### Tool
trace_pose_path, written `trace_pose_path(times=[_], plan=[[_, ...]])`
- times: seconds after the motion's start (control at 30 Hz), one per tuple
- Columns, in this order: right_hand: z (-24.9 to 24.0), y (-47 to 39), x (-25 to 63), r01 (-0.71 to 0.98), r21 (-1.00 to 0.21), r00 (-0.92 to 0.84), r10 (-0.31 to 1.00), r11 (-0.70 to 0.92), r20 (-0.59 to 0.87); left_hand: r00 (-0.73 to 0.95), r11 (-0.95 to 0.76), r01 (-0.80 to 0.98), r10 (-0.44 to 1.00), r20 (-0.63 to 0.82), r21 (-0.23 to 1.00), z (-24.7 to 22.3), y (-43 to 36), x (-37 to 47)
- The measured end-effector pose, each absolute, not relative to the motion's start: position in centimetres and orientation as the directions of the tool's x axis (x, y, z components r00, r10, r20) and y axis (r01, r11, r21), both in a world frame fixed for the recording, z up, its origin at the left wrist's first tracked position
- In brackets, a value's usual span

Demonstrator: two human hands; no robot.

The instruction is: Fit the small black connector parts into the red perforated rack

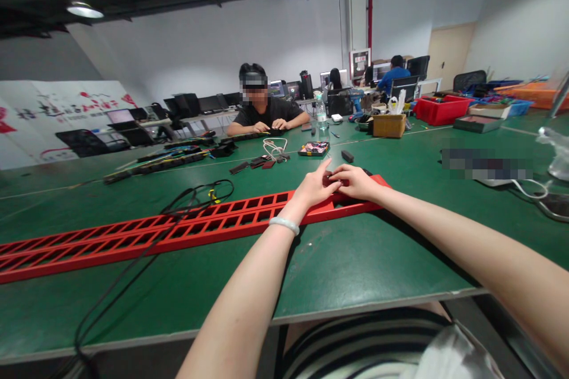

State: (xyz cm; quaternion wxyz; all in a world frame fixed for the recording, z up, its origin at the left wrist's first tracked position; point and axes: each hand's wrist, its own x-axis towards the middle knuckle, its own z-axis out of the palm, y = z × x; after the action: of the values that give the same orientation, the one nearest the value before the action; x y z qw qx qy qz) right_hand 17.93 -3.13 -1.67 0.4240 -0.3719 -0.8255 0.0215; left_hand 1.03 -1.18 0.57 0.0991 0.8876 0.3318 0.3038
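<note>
A long red slotted frame lies across the green table, with two rows of openings running to the left edge of view. Over its right end my left hand, with a pale bangle on the wrist, has its index finger stretched forward and its thumb bent in toward my right hand. My right hand rests at the same end, fingers curled and pressed together, their tips meeting my left hand. Something small and dark shows between the fingers, mostly hidden, too little to name. A black cable loops over the frame.
Beyond my hands are a small dark block, a black tray of small parts, dark strips and a white cable. Bundled wiring lies back left. A person sits opposite. A red bin and cardboard box stand right.
</note>
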Motion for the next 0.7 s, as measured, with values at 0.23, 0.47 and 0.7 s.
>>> trace_pose_path(times=[0.23, 0.47, 0.7], plan=[[-1.4, -2.9, 18.2, 0.580, -0.485, -0.329, 0.732, 0.655, 0.596, 0.625, -0.777, 0.482, 0.629, 0.462, 0.405, 0.6, -1.1, 1.0], [-1.9, -1.2, 20.1, 0.481, -0.734, -0.217, 0.876, 0.480, 0.430, 0.691, -0.813, 0.525, 0.580, 0.432, 0.252, 1.2, -1.9, 1.2], [-2.0, -0.9, 21.5, 0.361, -0.853, -0.319, 0.910, 0.376, 0.267, 0.802, -0.842, 0.539, 0.504, 0.319, -0.025, 1.4, -2.1, 1.5]])
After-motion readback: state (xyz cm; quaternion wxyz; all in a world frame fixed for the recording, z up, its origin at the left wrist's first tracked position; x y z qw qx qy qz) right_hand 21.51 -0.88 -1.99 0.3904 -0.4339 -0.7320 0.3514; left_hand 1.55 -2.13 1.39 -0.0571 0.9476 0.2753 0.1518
